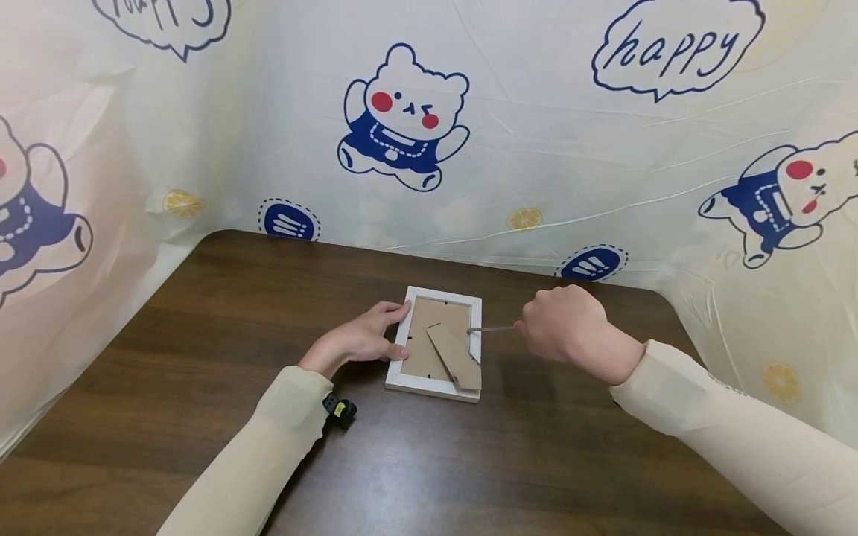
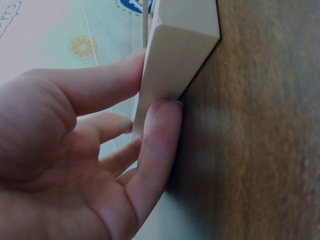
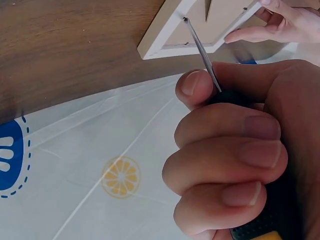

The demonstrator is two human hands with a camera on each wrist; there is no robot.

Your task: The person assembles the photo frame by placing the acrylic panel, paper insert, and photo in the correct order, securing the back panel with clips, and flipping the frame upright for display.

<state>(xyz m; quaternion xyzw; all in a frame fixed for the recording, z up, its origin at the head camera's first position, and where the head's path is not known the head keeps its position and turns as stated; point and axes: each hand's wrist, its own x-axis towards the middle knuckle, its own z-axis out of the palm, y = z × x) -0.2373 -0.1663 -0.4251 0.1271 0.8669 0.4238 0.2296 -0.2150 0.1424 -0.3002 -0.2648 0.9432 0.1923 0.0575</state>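
A white picture frame lies face down on the table, its brown backing board uppermost. The cardboard stand slants across the board. With thumb and fingers, my left hand holds the frame's left side; the left wrist view shows fingertips against its side wall. My right hand grips a screwdriver by its dark handle, which has a yellow part. Its thin metal shaft reaches left, and the tip meets the frame's right inner edge. Small dark tabs show along the board's edges.
The dark wood table extends around the frame. Behind it and at both sides hangs a pale sheet printed with bears and lemon slices. A black band with a small device sits at the left wrist.
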